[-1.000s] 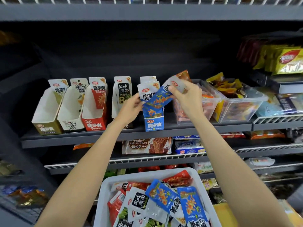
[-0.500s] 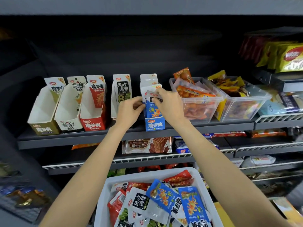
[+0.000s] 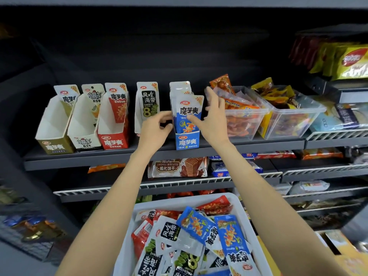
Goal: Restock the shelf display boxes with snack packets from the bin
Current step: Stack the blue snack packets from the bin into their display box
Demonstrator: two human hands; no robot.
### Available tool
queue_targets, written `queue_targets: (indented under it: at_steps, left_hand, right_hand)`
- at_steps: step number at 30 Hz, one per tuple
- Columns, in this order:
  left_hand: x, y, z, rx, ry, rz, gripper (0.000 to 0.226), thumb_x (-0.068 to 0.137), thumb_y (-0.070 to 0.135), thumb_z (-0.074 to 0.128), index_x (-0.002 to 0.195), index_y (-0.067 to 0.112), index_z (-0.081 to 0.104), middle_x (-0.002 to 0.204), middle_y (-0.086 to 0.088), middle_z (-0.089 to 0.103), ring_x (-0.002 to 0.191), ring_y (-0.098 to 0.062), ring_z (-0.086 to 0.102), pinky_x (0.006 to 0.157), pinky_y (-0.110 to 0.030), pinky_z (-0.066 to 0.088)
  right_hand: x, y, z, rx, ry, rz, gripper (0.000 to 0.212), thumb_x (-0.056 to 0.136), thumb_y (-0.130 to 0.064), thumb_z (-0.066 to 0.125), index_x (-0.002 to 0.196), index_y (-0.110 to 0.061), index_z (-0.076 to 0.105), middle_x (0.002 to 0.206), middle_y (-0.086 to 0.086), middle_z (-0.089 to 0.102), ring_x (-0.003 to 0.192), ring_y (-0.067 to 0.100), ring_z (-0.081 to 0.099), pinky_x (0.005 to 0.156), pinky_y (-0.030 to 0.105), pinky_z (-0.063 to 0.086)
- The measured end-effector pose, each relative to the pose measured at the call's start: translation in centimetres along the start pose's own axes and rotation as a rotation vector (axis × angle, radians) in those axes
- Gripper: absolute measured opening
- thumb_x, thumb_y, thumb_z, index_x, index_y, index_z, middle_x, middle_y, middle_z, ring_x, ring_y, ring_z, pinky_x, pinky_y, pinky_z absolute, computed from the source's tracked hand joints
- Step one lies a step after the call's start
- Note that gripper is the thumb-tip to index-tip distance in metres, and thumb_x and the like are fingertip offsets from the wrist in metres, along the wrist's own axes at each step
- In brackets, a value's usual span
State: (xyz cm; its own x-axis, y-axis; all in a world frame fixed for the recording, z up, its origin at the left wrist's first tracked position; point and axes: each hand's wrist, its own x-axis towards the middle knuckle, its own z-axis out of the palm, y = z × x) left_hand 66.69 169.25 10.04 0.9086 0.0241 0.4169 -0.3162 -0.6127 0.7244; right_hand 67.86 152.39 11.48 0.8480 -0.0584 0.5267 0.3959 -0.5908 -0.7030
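blue packet [image 3: 188,116] upright between both hands' fingers [image 3: 192,117] (thumb touching).

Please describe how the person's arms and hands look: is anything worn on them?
Both forearms are bare up to the frame edge: no sleeves show. The left hand and the right hand wear no gloves, and no rings, watch or bracelet are visible.

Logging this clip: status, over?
Both hands open, flanking blue display box. Front blue packet seated upright. Nothing blocking.
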Motion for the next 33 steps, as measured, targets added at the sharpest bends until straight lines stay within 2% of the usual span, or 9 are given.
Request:
queue_targets:
  at_steps: [3, 5, 8, 12, 15, 18, 24, 29, 33]
  left_hand:
    - [-3.3, 0.9, -0.1, -0.116, 0.24, 0.007, 0.03, 0.092, 0.011, 0.057, 0.121, 0.019, 0.058, 0.11, 0.01, 0.064, 0.095, 0.002, 0.056, 0.075, -0.003, 0.041]
    - [-6.2, 1.2, 0.3, -0.183, 0.364, 0.087, 0.02, 0.093, 0.014, 0.055, 0.112, 0.017, 0.06, 0.101, 0.009, 0.064, 0.088, -0.001, 0.058, 0.074, -0.008, 0.043]
    - [-11.1, 0.3, 1.7, -0.151, 0.4, 0.216, 0.016, 0.094, 0.017, 0.05, 0.099, 0.009, 0.062, 0.088, 0.002, 0.063, 0.079, -0.013, 0.059, 0.073, -0.021, 0.045]
    - [-16.7, -2.7, 4.2, -0.001, 0.08, 0.188, 0.021, 0.091, 0.024, 0.049, 0.096, 0.01, 0.065, 0.087, 0.009, 0.06, 0.079, -0.005, 0.056, 0.073, -0.022, 0.047]
    - [-19.8, -5.3, 6.4, 0.179, -0.286, 0.001, 0.024, 0.091, 0.027, 0.057, 0.113, 0.019, 0.061, 0.103, 0.008, 0.061, 0.098, -0.012, 0.057, 0.084, -0.033, 0.049]
    - [-21.5, -6.2, 8.6, 0.242, -0.487, -0.018, 0.034, 0.095, 0.029, 0.054, 0.128, 0.022, 0.055, 0.131, 0.005, 0.053, 0.123, -0.015, 0.046, 0.1, -0.028, 0.036]
    - [-21.3, -5.8, 12.5, 0.437, -0.768, 0.171, 0.049, 0.1, 0.038, 0.04, 0.146, 0.024, 0.033, 0.154, 0.006, 0.028, 0.144, -0.012, 0.017, 0.118, -0.033, 0.007]
    - [-20.3, -6.0, 10.9, 0.584, -0.813, 0.18, 0.061, 0.093, 0.047, 0.049, 0.147, 0.028, 0.028, 0.151, 0.006, 0.031, 0.142, -0.011, 0.019, 0.117, -0.038, 0.001]
    - [-21.0, -6.7, 9.6, 0.602, -0.695, 0.111, 0.068, 0.087, 0.051, 0.056, 0.145, 0.026, 0.032, 0.139, 0.001, 0.044, 0.131, -0.017, 0.034, 0.111, -0.032, 0.023]
  right_hand:
    - [-3.7, 0.3, -2.1, 0.079, 0.051, 0.007, 0.066, 0.082, -0.028, 0.072, 0.138, -0.015, 0.039, 0.133, 0.0, 0.043, 0.111, 0.0, 0.038, 0.085, -0.004, 0.027]
    - [-6.9, 1.1, -3.5, 0.139, 0.048, 0.021, 0.044, 0.086, -0.027, 0.068, 0.125, -0.017, 0.051, 0.121, -0.005, 0.054, 0.104, -0.001, 0.047, 0.085, -0.001, 0.032]
    - [-12.2, 3.0, -4.8, 0.181, -0.151, 0.111, 0.016, 0.089, -0.016, 0.064, 0.105, -0.019, 0.062, 0.095, -0.013, 0.065, 0.086, -0.006, 0.058, 0.08, 0.006, 0.042]
    - [-18.9, 6.6, -4.6, -0.011, -0.414, 0.212, 0.013, 0.088, -0.008, 0.063, 0.1, -0.014, 0.065, 0.09, -0.006, 0.066, 0.083, 0.001, 0.061, 0.074, 0.005, 0.043]
    - [-22.5, 9.2, -4.5, -0.354, -0.562, 0.273, 0.022, 0.092, -0.02, 0.058, 0.112, -0.013, 0.062, 0.107, 0.004, 0.062, 0.097, 0.022, 0.06, 0.076, 0.023, 0.047]
    - [-24.7, 9.8, -5.3, -0.623, -0.659, 0.344, 0.037, 0.097, -0.03, 0.047, 0.131, -0.014, 0.048, 0.13, 0.007, 0.048, 0.117, 0.024, 0.049, 0.085, 0.03, 0.045]
    - [-27.6, 10.2, -4.1, -0.856, -0.832, 0.189, 0.073, 0.091, -0.06, 0.0, 0.148, -0.021, 0.023, 0.153, 0.018, 0.023, 0.14, 0.031, 0.022, 0.111, 0.037, 0.027]
    - [-27.5, 9.9, -4.4, -0.824, -0.876, 0.15, 0.063, 0.094, -0.059, 0.03, 0.149, -0.037, 0.008, 0.134, 0.015, 0.042, 0.122, 0.03, 0.039, 0.1, 0.034, 0.033]
    - [-26.7, 9.8, -4.6, -0.721, -0.738, 0.249, 0.084, 0.086, -0.057, 0.053, 0.15, -0.026, 0.009, 0.128, 0.009, 0.048, 0.116, 0.025, 0.047, 0.094, 0.032, 0.042]
